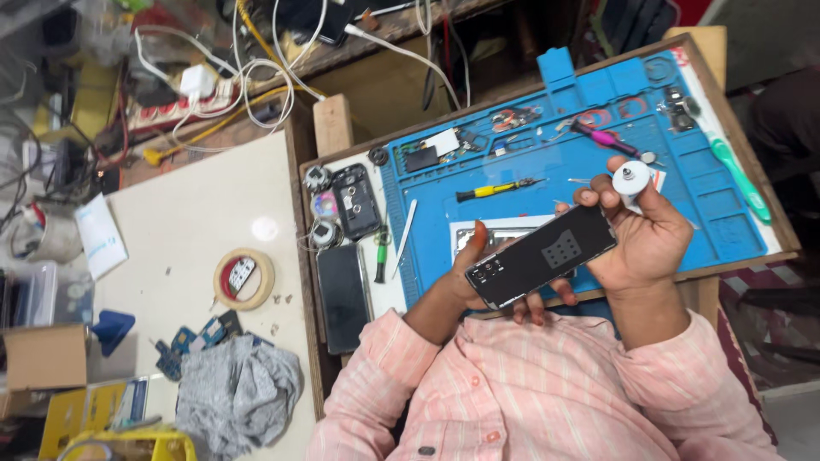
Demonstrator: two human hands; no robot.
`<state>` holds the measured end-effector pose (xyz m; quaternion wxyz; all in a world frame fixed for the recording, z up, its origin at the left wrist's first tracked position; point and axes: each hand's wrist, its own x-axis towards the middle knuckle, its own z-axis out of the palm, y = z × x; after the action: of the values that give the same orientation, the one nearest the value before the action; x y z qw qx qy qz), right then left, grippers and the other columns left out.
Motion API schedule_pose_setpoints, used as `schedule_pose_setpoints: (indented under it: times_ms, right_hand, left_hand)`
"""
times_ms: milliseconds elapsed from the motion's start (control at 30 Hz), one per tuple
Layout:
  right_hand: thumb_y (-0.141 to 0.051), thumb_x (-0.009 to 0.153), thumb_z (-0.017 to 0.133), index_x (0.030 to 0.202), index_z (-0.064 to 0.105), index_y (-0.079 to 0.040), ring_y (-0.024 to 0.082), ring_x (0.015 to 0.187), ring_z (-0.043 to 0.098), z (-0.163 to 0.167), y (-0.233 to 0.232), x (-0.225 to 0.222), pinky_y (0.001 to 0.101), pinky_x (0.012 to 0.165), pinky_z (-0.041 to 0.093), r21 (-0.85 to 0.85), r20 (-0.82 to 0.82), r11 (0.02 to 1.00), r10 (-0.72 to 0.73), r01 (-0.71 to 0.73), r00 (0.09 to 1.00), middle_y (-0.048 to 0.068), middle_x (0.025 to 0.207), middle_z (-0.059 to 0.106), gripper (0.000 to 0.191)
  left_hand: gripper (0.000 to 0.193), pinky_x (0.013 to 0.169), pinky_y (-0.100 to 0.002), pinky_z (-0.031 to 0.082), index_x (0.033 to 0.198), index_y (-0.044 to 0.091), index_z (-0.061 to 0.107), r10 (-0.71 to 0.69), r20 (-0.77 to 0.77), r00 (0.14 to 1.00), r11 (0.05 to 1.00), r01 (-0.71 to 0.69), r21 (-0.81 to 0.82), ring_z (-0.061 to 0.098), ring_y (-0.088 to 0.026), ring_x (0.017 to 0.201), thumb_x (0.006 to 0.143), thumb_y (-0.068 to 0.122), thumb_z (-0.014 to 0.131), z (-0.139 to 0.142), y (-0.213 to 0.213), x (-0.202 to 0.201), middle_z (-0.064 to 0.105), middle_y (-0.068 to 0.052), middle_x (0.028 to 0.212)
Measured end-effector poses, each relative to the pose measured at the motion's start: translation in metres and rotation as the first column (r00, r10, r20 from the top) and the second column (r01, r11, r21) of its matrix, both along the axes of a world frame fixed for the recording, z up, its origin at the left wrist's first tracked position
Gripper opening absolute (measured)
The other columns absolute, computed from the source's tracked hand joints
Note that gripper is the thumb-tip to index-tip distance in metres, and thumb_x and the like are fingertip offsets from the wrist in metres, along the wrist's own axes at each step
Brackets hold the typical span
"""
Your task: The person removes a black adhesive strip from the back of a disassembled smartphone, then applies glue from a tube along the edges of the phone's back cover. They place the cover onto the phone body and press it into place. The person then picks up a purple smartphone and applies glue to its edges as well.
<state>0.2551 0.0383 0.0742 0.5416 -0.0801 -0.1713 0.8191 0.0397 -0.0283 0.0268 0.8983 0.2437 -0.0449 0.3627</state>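
Both hands hold a black phone (pixel 541 256) above the front edge of a blue repair mat (pixel 700 213). The phone's upturned face has a camera cutout at its left end and a grey dotted patch in the middle. My left hand (pixel 465 277) grips the camera end, thumb on top. My right hand (pixel 642 235) supports the other end and also pinches a small white round spool (pixel 635 181) between its fingers. A silver phone frame (pixel 504 225) lies on the mat, partly hidden beneath the held phone.
On the mat lie a yellow screwdriver (pixel 497 189), a pink tool (pixel 605 137) and a green toothbrush (pixel 736 177). Left of it are a green screwdriver (pixel 381 253), a dark phone (pixel 343 295), an opened phone shell (pixel 354 201), a tape roll (pixel 243 279) and a grey cloth (pixel 235 388).
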Motion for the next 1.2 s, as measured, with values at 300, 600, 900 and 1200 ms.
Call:
schedule_pose_setpoints:
  times_ms: [300,600,900,1200]
  right_hand:
    - [-0.032,0.11,0.06,0.132,0.064,-0.001,0.032,0.107,0.067,0.018,0.009,0.001,0.048,0.102,0.05,0.36,0.431,0.881,-0.449,0.307,0.783,0.012,0.108,0.068,0.038]
    - [-0.03,0.102,0.069,0.109,0.072,-0.005,0.025,0.095,0.068,0.041,-0.026,-0.028,0.0515,0.116,0.04,0.932,0.211,0.122,-0.948,-0.342,0.237,0.009,0.1,0.071,0.026]
    - [-0.029,0.095,0.074,0.111,0.077,-0.013,0.02,0.092,0.068,0.032,-0.041,-0.049,0.0493,0.12,0.03,0.904,0.213,0.089,-0.942,-0.419,0.26,0.001,0.094,0.071,0.022]
    - [-0.029,0.096,0.072,0.11,0.077,-0.012,0.02,0.092,0.066,0.025,-0.039,-0.049,0.0497,0.122,0.027,0.898,0.228,0.11,-0.945,-0.425,0.236,0.001,0.096,0.071,0.022]
  left_hand:
    - [0.081,0.077,-0.038,0.065,0.163,0.01,0.022,0.079,-0.066,0.995,0.996,-0.082,-0.04,0.072,-0.034,0.102,0.108,0.062,0.048,0.008,0.011,0.002,0.055,-0.037,0.135]
    - [0.068,0.073,-0.036,0.065,0.167,0.009,0.033,0.335,-0.094,0.937,0.931,-0.345,-0.118,0.072,-0.029,0.105,0.119,0.057,0.04,-0.007,0.016,0.003,0.064,-0.021,0.133]
    - [0.065,0.095,-0.035,0.058,0.164,0.007,0.037,0.418,-0.144,0.897,0.902,-0.429,-0.052,0.066,-0.022,0.119,0.12,0.055,0.035,-0.013,0.017,0.009,0.063,-0.015,0.136]
    - [0.078,0.106,-0.034,0.055,0.165,0.008,0.032,0.413,-0.252,0.875,0.903,-0.429,-0.01,0.059,-0.02,0.131,0.11,0.065,0.033,0.001,0.019,0.011,0.056,-0.012,0.145]
